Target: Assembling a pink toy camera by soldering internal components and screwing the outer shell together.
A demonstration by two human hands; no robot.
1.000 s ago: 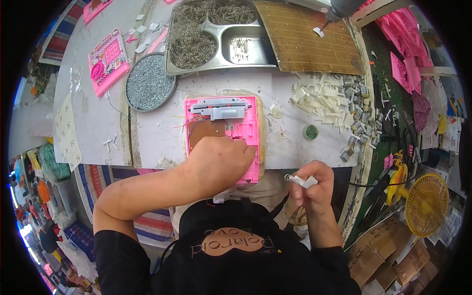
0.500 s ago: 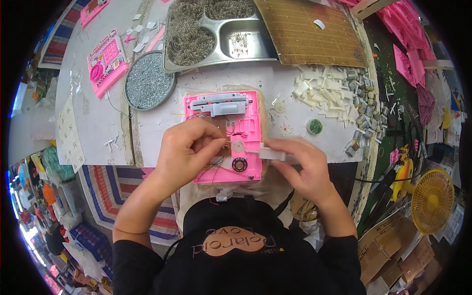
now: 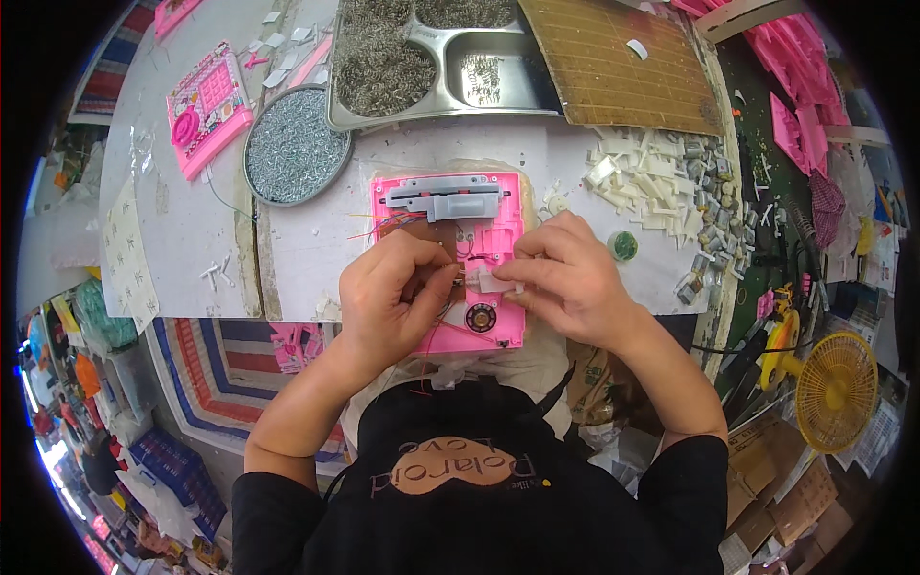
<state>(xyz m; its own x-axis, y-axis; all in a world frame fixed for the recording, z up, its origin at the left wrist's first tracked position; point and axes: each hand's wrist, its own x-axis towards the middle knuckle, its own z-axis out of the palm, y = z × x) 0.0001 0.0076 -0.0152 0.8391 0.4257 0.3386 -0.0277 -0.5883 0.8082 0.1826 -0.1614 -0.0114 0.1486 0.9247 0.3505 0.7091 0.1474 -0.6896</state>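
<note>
In front of me lies an open pink plastic housing, its inside facing up. A grey plastic mechanism spans its far end, and a round black speaker sits at its near end. Thin coloured wires stick out on the left. My right hand pinches a small white plastic piece over the middle of the housing. My left hand is closed at the housing's left side, thumb and fingertips pressed together; what they grip is too small to make out.
A round dish of screws and a metal tray of springs stand beyond the housing. White plastic pieces and small metal motors are heaped at right, near a green round item. Another pink toy panel lies far left.
My right hand has moved left and slightly up, bringing the white piece from the housing's right edge in over its middle. My left hand stays pinched by the housing; the view has shifted a little.
</note>
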